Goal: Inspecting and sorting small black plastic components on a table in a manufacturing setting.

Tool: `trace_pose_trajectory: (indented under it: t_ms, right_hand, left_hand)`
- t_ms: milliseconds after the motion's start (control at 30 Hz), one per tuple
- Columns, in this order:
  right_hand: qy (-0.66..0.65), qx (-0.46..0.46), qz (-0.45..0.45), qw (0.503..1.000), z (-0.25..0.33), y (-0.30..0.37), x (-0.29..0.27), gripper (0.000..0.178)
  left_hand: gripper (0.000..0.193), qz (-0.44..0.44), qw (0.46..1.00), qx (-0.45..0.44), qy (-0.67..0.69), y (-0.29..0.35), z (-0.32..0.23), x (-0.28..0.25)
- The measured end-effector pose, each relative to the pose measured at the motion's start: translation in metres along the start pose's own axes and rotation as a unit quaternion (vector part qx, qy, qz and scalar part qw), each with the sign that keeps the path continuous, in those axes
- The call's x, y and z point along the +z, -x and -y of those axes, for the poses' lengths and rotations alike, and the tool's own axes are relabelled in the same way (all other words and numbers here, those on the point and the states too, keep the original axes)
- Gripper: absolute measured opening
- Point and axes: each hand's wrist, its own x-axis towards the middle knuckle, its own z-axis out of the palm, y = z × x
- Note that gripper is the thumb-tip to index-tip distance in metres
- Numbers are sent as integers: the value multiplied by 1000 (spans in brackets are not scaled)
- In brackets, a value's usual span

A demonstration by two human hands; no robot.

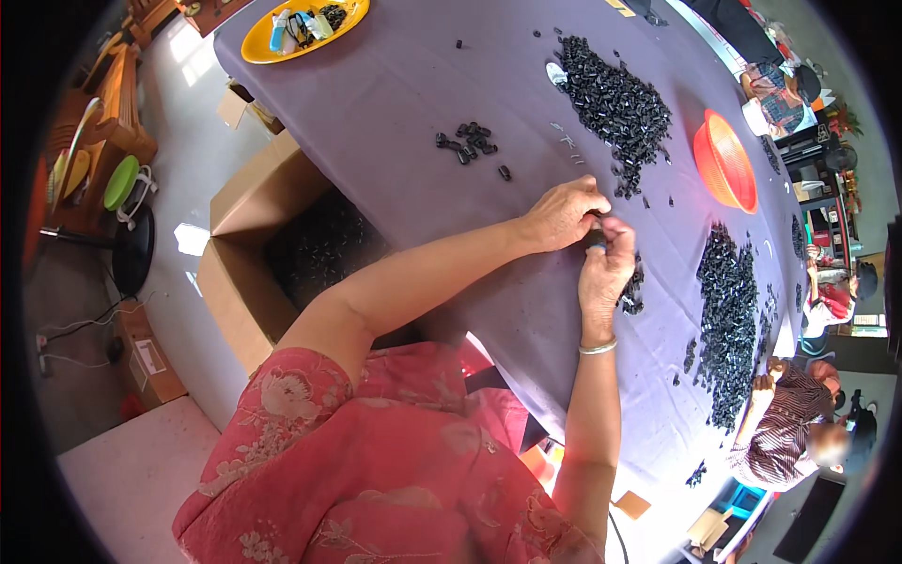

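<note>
Over the purple-grey tablecloth (442, 221), my left hand (562, 216) and my right hand (609, 268) meet fingertip to fingertip. Both are closed in a pinch around a small black piece (596, 226), mostly covered by the fingers. A silvery bangle circles my right wrist. Beside that wrist lies a little heap of black pieces (632, 289). Beyond my hands spreads a larger pile of short black tube-like pieces (611, 99). A small loose cluster of similar pieces (467, 143) rests to the left of it.
An orange-red plastic basket (725, 162) stands right of the piles, near another long black pile (725, 324). At the far left is a yellow plate (305, 45) with small items. An open cardboard box (246, 291) holds dark pieces beside the table. Other people sit along the right edge.
</note>
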Motion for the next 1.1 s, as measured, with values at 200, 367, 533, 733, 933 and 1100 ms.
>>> trace_pose_trajectory:
  t_ms: [200, 367, 533, 733, 933, 1100]
  right_hand:
    - [-2, 27, 38, 999, -4, -3, -3, 41]
    - [-14, 29, 44, 999, -5, -5, 0, 40]
    - [39, 47, 34, 998, -4, -5, 2, 22]
    - [52, 34, 33, 998, 1, -2, 4, 17]
    - [72, 31, 27, 997, 7, -1, 6, 16]
    - [69, 39, 21, 997, 7, 0, 9, 14]
  left_hand:
    - [17, 5, 1000, -12, -26, 1, -1, 2]
    - [17, 16, 997, -23, -68, 0, -6, -5]
    - [2, 48, 974, 44, -216, -6, -13, -44]
    - [17, 36, 924, 53, -378, 18, 3, -96]
    - [32, 5, 905, 75, -419, 21, 7, -106]
    - [20, 45, 895, 10, -443, 10, 27, -119]
